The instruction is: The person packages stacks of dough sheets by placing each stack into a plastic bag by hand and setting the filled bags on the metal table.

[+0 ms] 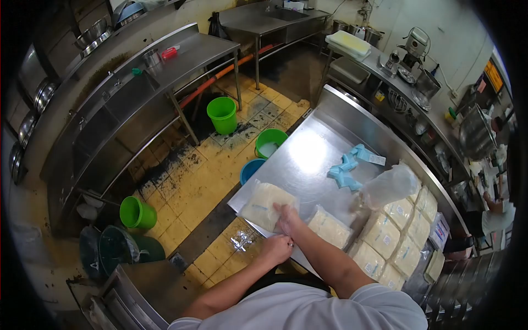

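Note:
A flat clear plastic pack of pale, cream-coloured food (pixel 268 206) lies at the near left corner of the steel table, printed in blue. My right hand (pixel 287 218) grips its right side, thumb on top and the other fingers mostly hidden. Just below, my left hand (pixel 278 249) is closed by the table edge, close to my right wrist; whatever its fingers hold is hidden. A second pack (pixel 329 226) lies flat to the right of my right hand. Further right, several similar packs (pixel 388 236) sit in tight rows, with a crumpled clear plastic bag (pixel 390 186) against them.
Light blue crumpled wrappers (pixel 346 170) lie on the steel table (pixel 297 176). Green buckets (pixel 222 115) and a blue basin (pixel 252 170) stand on the tiled floor. A steel sink counter (pixel 190 52) runs along the left. A person's arm (pixel 492 203) shows at far right.

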A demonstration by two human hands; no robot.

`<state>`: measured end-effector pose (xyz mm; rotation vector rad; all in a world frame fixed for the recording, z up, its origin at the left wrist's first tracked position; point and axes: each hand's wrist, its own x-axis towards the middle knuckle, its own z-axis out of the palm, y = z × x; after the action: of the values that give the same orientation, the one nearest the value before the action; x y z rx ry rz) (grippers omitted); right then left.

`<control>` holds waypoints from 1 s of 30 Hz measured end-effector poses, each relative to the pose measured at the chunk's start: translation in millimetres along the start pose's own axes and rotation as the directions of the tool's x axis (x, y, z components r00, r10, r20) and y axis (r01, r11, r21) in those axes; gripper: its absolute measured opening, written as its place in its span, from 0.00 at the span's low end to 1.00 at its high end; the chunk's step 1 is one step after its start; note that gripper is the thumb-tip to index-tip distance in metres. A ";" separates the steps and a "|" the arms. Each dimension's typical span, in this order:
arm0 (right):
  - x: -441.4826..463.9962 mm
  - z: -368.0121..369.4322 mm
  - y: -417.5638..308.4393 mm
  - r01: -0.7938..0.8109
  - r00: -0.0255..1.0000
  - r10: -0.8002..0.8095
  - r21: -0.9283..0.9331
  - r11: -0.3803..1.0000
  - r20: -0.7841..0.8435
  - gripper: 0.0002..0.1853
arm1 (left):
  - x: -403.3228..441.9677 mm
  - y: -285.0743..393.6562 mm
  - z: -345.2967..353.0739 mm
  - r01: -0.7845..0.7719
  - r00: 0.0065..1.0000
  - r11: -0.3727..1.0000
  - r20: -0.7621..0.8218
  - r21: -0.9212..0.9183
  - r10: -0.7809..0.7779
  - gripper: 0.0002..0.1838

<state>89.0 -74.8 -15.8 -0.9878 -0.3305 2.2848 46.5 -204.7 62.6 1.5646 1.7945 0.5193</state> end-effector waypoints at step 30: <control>-19.0 -42.5 -15.2 0.077 0.979 -0.093 0.091 0.993 0.183 0.21 | 88.0 63.8 -31.6 -0.268 0.928 0.959 -0.242 0.096 0.283 0.06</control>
<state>136.6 -75.7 -27.4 -0.7047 -0.3456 2.2980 65.0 -102.5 107.6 1.8788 1.7963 0.8383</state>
